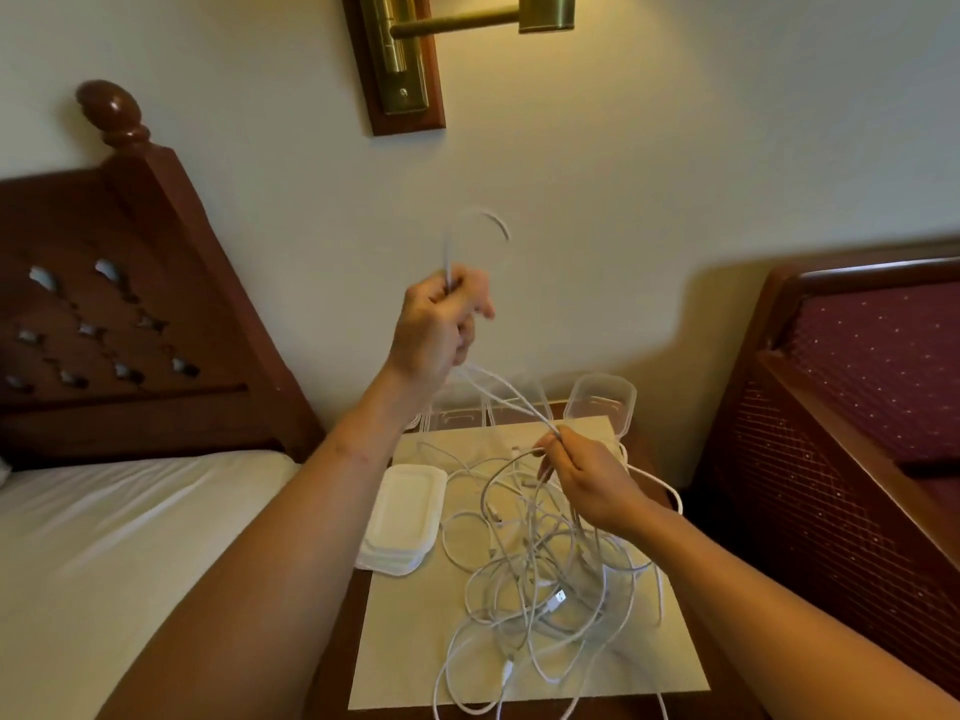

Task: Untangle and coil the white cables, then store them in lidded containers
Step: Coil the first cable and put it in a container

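A tangle of white cables (pixel 545 579) lies on a pale mat (pixel 410 641) on a small wooden bedside table. My left hand (pixel 436 330) is raised above the table and grips one white cable, whose end loops up above my fist (pixel 475 226). From that fist strands run down to my right hand (pixel 587 480), which pinches them just above the tangle. A stack of white lids (pixel 400 517) sits at the mat's left edge. Clear plastic containers (pixel 602 402) stand at the back of the table, one partly hidden behind my left forearm.
A bed with a white sheet (pixel 130 553) and a carved wooden headboard (pixel 119 314) is on the left. An upholstered maroon headboard (pixel 857 407) stands on the right. A brass wall lamp (pixel 410 49) hangs above on the cream wall.
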